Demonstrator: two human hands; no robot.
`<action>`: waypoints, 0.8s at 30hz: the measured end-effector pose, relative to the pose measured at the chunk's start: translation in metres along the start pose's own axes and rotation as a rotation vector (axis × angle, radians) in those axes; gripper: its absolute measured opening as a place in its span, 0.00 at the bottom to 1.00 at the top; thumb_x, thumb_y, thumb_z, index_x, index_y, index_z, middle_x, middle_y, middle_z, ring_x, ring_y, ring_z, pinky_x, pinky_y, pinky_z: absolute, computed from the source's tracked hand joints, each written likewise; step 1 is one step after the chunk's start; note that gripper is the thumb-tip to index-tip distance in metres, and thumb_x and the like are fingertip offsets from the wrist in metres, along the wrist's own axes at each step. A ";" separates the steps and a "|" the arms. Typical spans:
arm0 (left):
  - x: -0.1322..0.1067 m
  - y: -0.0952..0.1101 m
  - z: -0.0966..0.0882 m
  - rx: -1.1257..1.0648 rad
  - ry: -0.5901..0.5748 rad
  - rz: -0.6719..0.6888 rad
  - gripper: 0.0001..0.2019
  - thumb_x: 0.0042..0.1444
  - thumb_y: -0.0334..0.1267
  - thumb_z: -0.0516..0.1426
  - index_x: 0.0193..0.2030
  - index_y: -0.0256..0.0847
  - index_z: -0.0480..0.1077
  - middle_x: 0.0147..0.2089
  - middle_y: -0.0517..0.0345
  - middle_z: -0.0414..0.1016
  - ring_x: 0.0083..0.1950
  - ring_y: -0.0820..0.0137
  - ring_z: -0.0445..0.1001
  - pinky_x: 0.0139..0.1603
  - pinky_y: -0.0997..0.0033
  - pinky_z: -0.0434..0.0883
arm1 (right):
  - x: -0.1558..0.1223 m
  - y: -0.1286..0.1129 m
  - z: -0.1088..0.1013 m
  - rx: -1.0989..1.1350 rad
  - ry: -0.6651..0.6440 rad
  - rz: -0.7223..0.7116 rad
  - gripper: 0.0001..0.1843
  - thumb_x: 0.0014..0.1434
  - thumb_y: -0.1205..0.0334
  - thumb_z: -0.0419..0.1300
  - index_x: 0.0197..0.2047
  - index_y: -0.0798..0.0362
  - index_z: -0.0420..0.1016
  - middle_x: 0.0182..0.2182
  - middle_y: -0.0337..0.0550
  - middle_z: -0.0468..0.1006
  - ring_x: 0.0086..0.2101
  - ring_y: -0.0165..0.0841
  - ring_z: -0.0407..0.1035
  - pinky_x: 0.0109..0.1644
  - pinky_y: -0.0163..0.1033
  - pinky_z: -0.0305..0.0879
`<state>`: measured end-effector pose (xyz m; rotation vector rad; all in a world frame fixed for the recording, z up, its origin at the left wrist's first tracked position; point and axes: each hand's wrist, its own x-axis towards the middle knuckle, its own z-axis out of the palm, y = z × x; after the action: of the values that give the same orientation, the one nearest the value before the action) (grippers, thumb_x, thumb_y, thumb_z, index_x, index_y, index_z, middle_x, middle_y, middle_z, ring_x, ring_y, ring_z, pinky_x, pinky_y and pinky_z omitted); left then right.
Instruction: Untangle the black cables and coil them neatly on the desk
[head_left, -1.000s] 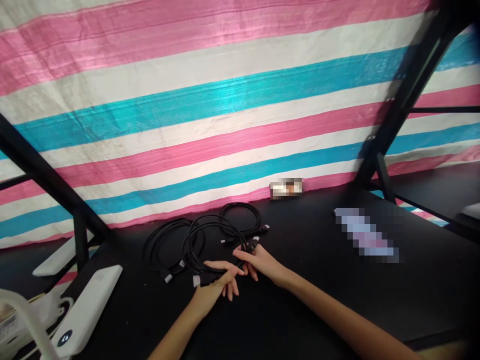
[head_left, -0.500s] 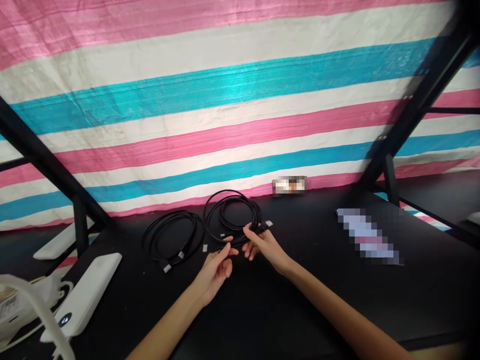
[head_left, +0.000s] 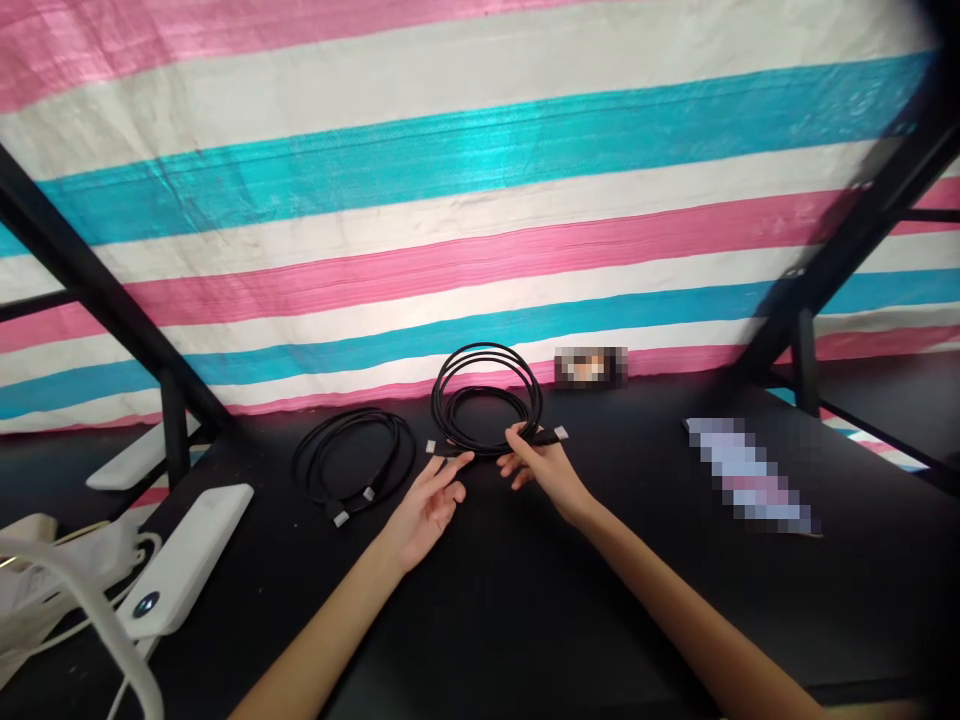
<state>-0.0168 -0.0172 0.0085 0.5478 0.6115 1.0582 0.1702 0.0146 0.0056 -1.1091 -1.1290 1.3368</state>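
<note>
A coiled black USB cable (head_left: 487, 348) stands tilted up at the back of the black table, its loops gathered into rings. My right hand (head_left: 546, 475) is closed on the lower right of the coil, thumb on top, with one USB plug (head_left: 561, 434) sticking out to the right beside it. My left hand (head_left: 429, 510) is at the coil's lower left, thumb and forefinger apart, the other fingers loosely curled. Its fingertip is by the bottom of the loops; contact is unclear. The other plug (head_left: 430, 447) lies just beyond it.
A second coiled black cable (head_left: 306, 440) lies to the left. A white power bank (head_left: 193, 550) and white cords with a power strip (head_left: 75, 575) are at lower left. A blurred small box (head_left: 591, 368) and a blurred flat packet (head_left: 752, 475) lie right. Black frame legs (head_left: 805, 360) flank the striped sheet.
The held coil has been lifted and tilted up, its loops drawn closer together. Both hands have moved slightly up with it. The whole view has shifted a little.
</note>
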 end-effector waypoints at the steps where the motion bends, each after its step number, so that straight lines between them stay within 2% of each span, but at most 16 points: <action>1: 0.000 0.001 -0.001 -0.025 -0.014 -0.014 0.11 0.58 0.26 0.53 0.46 0.37 0.69 0.61 0.47 0.63 0.30 0.83 0.69 0.14 0.91 0.59 | 0.001 0.001 -0.001 0.005 0.008 0.017 0.19 0.53 0.49 0.61 0.40 0.53 0.64 0.23 0.39 0.75 0.22 0.29 0.71 0.18 0.28 0.66; 4: 0.000 0.002 -0.003 -0.066 -0.045 -0.061 0.11 0.58 0.26 0.52 0.44 0.33 0.72 0.65 0.45 0.58 0.37 0.79 0.72 0.16 0.91 0.61 | 0.006 0.006 -0.004 0.010 0.031 0.131 0.15 0.56 0.51 0.59 0.35 0.56 0.66 0.26 0.42 0.74 0.20 0.25 0.68 0.17 0.27 0.65; 7: -0.001 0.001 -0.003 -0.039 -0.061 -0.089 0.12 0.57 0.27 0.53 0.46 0.33 0.73 0.64 0.42 0.58 0.36 0.78 0.73 0.16 0.90 0.60 | 0.009 0.011 -0.009 -0.008 0.058 0.225 0.12 0.58 0.55 0.58 0.35 0.56 0.66 0.26 0.40 0.72 0.18 0.22 0.65 0.17 0.26 0.66; 11: -0.005 -0.003 0.000 0.035 -0.067 -0.129 0.14 0.56 0.27 0.55 0.49 0.35 0.72 0.62 0.41 0.62 0.34 0.79 0.72 0.16 0.89 0.59 | 0.012 0.015 -0.011 -0.077 0.045 0.159 0.12 0.59 0.56 0.57 0.42 0.54 0.62 0.25 0.37 0.72 0.16 0.23 0.65 0.16 0.28 0.66; 17: -0.008 -0.005 0.004 0.119 -0.060 -0.126 0.21 0.54 0.28 0.58 0.56 0.42 0.68 0.58 0.44 0.67 0.31 0.80 0.71 0.16 0.87 0.57 | 0.018 0.016 -0.012 -0.108 0.026 0.110 0.16 0.56 0.53 0.59 0.44 0.54 0.64 0.26 0.38 0.72 0.17 0.24 0.67 0.16 0.28 0.67; 24: -0.009 -0.008 0.006 0.206 -0.051 -0.135 0.20 0.52 0.31 0.60 0.54 0.41 0.68 0.44 0.51 0.71 0.28 0.79 0.70 0.15 0.85 0.53 | 0.022 0.019 -0.018 -0.141 0.017 0.113 0.21 0.58 0.55 0.57 0.53 0.54 0.61 0.26 0.37 0.72 0.16 0.23 0.64 0.15 0.28 0.66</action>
<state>-0.0104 -0.0290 0.0090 0.7005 0.7072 0.8568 0.1848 0.0369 -0.0162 -1.3014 -1.1775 1.3476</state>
